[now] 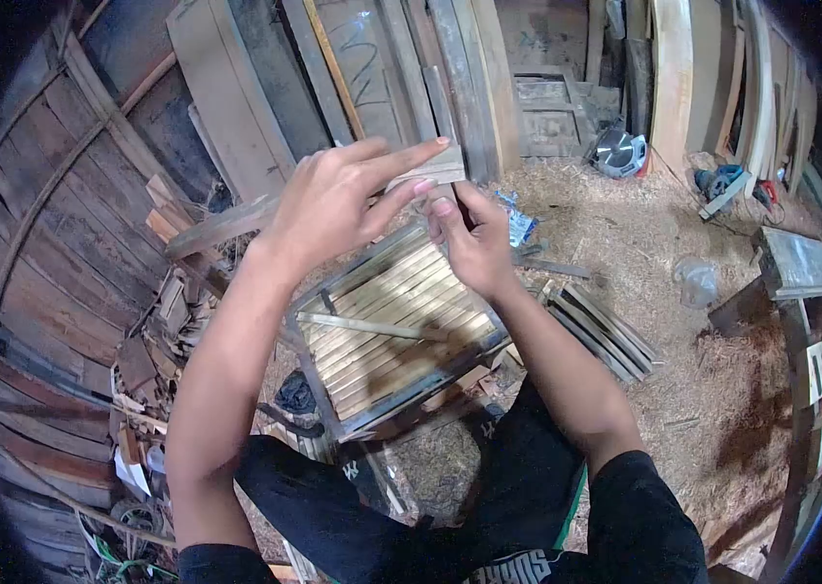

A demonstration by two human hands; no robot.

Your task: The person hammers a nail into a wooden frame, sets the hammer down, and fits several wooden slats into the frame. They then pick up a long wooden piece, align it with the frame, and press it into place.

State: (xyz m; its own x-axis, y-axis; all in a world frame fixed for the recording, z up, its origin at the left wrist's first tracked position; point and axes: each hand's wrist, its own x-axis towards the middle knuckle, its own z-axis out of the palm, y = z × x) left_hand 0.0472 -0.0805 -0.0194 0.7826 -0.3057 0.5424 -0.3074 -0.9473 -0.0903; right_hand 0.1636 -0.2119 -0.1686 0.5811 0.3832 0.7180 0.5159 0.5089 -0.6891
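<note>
1. Head view, nearest first: your knees in dark trousers (411,506) frame the bottom edge. White lettering shows on the fabric low in the middle, cut off and not readable.
2. Just beyond your knees stands a slatted wooden frame (396,326), with one loose thin strip (357,326) lying crosswise on its slats. A knock from your forearm could, I judge, roll that strip off into the sawdust.
3. Above the frame's far edge, your right hand (469,243) has its fingers curled shut around the near end of a small wood piece (430,170).
4. Your left hand (338,200) is mostly open, fingers stretched out flat along the piece, pressing its top rather than gripping it. Held only at one end and under flat fingers, it may slip or twist and drop onto the slats.
5. To the right on the floor lies a bundle of slats (601,331), and further right a clear plastic container (698,282).
6. Far back, planks (372,68) lean against the wall; one bears a dark scrawled mark, not legible. A circular saw (620,154) rests at far right.
</note>
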